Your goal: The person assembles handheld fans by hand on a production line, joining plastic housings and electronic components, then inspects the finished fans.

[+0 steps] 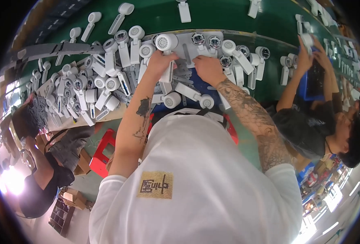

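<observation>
My left hand (159, 64) is closed around the handle of a white handheld fan (165, 42), whose round grille points up. To its right, my right hand (209, 70) has its fingers curled together by a pale board; anything between them is hidden. A slim grey strip (187, 54) lies on the board just beyond these fingertips. Two fans with uncovered round heads, one of them an open fan head (198, 38), lie past my right hand. Nearer to me, a white fan (172, 100) and another fan (206, 101) rest on a dark blue surface.
White fans (111, 84) lie heaped on the left. More stand on the green belt (155, 16) beyond the board. At the right, a co-worker's hands (310, 57) hold a white fan near a blue bin (313, 87). A red stool (103, 152) stands below the table.
</observation>
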### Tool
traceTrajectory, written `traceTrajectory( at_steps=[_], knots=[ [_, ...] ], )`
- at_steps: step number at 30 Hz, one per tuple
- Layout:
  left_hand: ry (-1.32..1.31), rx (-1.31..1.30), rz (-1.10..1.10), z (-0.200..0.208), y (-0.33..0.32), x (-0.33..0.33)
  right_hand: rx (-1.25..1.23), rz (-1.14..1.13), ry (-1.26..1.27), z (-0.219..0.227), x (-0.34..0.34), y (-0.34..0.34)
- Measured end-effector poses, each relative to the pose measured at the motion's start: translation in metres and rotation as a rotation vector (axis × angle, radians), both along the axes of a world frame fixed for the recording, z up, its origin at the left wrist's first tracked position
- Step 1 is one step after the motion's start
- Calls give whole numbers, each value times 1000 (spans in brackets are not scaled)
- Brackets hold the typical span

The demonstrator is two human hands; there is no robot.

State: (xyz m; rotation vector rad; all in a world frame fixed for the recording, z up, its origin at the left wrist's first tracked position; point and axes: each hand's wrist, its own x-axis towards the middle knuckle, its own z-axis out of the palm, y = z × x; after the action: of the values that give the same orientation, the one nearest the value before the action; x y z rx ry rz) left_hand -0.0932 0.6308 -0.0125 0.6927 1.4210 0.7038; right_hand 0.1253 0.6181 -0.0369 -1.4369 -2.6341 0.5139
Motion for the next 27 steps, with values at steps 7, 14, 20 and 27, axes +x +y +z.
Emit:
traceTrajectory(
  at_steps=[7, 14, 20, 27],
  knots=[
    [-319, -159, 184, 52, -21, -20, -140, -407, -196, -23, -65, 14],
    [-425, -117, 218, 54, -41, -45, -127, -401, 78, 14, -45, 1],
    [-260, 185, 3, 51, -54, -48, -352, 14, 629, 111, -50, -30],
    [-344, 256, -218, 57, -71, -25, -705, -655, 1111, 117, -73, -47]
  ],
)
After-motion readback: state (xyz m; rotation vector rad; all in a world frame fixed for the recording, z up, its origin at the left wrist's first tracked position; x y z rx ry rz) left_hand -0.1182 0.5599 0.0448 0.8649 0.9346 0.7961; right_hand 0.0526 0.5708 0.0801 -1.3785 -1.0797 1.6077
